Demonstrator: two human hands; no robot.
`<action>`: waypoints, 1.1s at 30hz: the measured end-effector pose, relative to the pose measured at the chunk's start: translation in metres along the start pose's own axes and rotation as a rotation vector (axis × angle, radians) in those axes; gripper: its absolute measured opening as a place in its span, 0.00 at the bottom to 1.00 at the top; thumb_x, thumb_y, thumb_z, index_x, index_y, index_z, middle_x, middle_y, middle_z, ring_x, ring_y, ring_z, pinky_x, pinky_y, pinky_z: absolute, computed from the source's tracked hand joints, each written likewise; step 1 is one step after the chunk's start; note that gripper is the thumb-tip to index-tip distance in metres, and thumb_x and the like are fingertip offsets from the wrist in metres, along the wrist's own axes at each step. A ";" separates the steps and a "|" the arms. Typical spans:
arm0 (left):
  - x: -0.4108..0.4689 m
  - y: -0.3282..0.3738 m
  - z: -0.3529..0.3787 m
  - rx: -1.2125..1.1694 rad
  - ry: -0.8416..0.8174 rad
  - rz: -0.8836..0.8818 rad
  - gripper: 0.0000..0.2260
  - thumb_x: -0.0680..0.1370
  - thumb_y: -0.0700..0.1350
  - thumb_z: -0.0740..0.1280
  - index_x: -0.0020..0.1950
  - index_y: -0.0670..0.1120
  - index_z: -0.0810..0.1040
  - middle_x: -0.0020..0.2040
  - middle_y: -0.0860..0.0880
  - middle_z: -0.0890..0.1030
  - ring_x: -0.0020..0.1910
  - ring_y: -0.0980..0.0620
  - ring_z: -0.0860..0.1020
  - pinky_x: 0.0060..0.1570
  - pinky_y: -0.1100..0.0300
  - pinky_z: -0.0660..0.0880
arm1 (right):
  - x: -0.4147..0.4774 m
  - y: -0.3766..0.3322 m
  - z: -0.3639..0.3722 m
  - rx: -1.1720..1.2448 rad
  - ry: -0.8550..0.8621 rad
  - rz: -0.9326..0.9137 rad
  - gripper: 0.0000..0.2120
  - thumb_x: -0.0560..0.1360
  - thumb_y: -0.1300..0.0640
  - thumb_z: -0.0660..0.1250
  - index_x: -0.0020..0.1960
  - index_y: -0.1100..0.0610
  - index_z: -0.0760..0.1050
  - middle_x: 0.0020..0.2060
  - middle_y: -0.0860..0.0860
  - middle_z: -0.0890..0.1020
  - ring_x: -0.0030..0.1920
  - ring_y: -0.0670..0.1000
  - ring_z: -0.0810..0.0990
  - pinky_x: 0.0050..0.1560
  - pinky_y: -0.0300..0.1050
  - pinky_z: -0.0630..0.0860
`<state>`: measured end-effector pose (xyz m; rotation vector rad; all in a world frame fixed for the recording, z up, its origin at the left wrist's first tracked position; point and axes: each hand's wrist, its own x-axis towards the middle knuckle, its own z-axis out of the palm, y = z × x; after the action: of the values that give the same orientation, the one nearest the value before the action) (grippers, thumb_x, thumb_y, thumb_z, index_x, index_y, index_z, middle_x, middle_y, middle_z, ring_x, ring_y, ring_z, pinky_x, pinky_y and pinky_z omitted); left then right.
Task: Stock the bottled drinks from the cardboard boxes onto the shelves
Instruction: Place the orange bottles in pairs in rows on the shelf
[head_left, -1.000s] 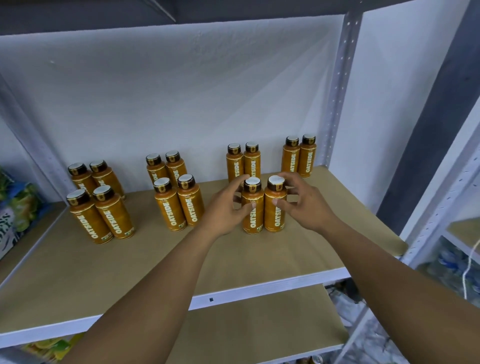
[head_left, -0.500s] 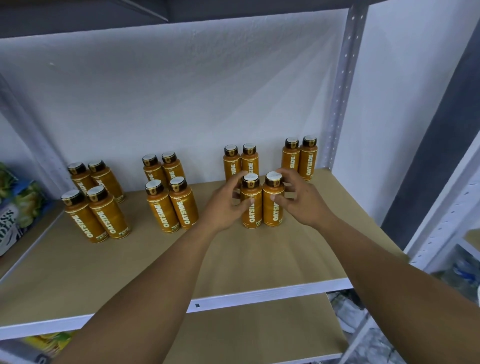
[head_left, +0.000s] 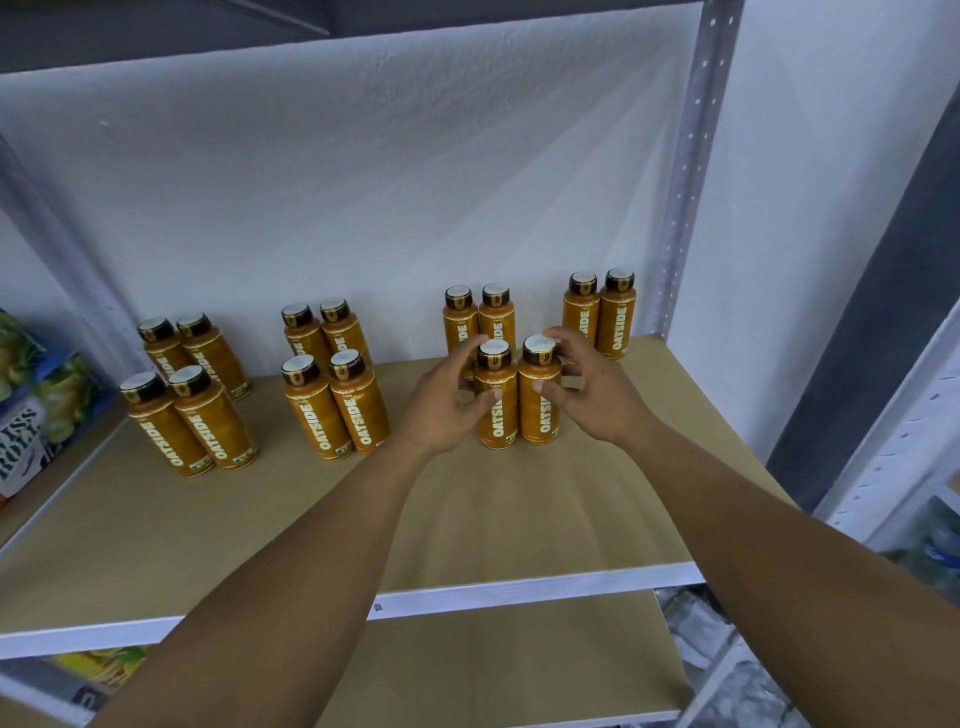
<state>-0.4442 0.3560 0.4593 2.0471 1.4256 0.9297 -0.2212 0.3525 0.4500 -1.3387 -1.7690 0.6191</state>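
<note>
Several orange Oatside bottles with dark caps stand in pairs on the tan shelf (head_left: 519, 519). My left hand (head_left: 441, 405) curls round the left bottle (head_left: 496, 415) of the front pair. The right bottle (head_left: 540, 410) of that pair is gripped by my right hand (head_left: 592, 389). Both bottles stand upright and touch each other, just in front of another pair (head_left: 480, 317). A further pair (head_left: 602, 312) stands at the back right, by the upright post.
More bottle groups stand at the shelf's middle (head_left: 332, 379) and left (head_left: 187, 395). Printed cartons (head_left: 36, 405) sit on the neighbouring shelf at far left. A grey perforated post (head_left: 685, 171) bounds the right side. A lower tan shelf (head_left: 493, 665) shows beneath.
Both hands have pushed the front pair of bottles slightly farther back toward the pair behind. The camera view has shifted a little.
</note>
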 end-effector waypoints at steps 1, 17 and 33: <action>0.001 0.000 0.000 0.003 0.001 -0.004 0.33 0.80 0.50 0.72 0.80 0.60 0.59 0.75 0.51 0.72 0.67 0.51 0.76 0.65 0.47 0.77 | 0.001 0.001 0.000 0.002 -0.003 -0.003 0.31 0.78 0.53 0.73 0.76 0.44 0.63 0.72 0.48 0.74 0.68 0.51 0.77 0.56 0.38 0.71; 0.005 -0.001 0.002 0.020 0.010 -0.022 0.33 0.80 0.50 0.72 0.80 0.62 0.59 0.74 0.51 0.72 0.67 0.51 0.76 0.64 0.45 0.77 | 0.008 0.005 0.000 0.003 -0.017 -0.006 0.31 0.78 0.52 0.72 0.76 0.43 0.61 0.73 0.47 0.73 0.69 0.52 0.76 0.61 0.47 0.76; 0.004 0.000 0.004 0.020 0.016 -0.023 0.33 0.80 0.50 0.71 0.80 0.60 0.58 0.75 0.51 0.71 0.68 0.49 0.76 0.65 0.43 0.77 | 0.009 0.005 -0.001 -0.012 -0.029 -0.001 0.31 0.79 0.53 0.72 0.76 0.43 0.61 0.73 0.48 0.73 0.69 0.53 0.76 0.59 0.43 0.73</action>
<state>-0.4402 0.3597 0.4579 2.0385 1.4692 0.9277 -0.2185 0.3622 0.4490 -1.3430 -1.7995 0.6314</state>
